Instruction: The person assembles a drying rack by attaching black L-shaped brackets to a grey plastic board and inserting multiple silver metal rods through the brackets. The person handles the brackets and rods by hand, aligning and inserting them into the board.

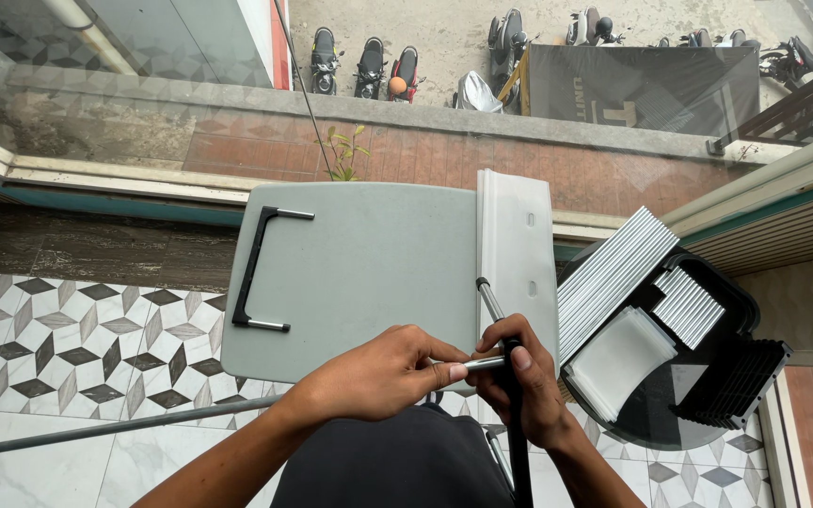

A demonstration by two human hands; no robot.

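Observation:
My left hand [383, 376] pinches the end of a short silver metal rod [482, 362] over the near edge of a small grey table [359, 273]. My right hand [519, 386] grips a black-handled tool [517, 442] upright; its thin metal shaft [489, 299] reaches up onto a white channel-shaped profile [517, 249] lying along the table's right side. The rod and the tool meet between my two hands.
A black U-shaped handle [254, 268] lies on the table's left part. To the right, a round black table [708, 414] carries stacked silver profiles [609, 273], white plates [618, 362] and black finned parts [741, 386]. Patterned floor tiles lie below; glass panes stand ahead.

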